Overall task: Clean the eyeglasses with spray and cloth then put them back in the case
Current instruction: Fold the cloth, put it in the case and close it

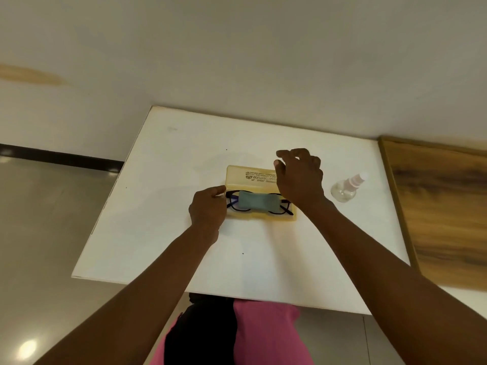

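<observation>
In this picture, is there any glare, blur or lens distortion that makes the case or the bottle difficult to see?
Head view: even, soft light; the only glare is a spot on the floor. Wide-angle bending curves the table edges. The case lid print is too blurred to read, and the clear spray bottle looks faint against white.

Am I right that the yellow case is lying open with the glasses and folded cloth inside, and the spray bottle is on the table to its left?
Not quite. The head view shows the spray bottle on the table to the right of the open yellow case, not its left. The glasses and folded cloth do lie inside.
</observation>
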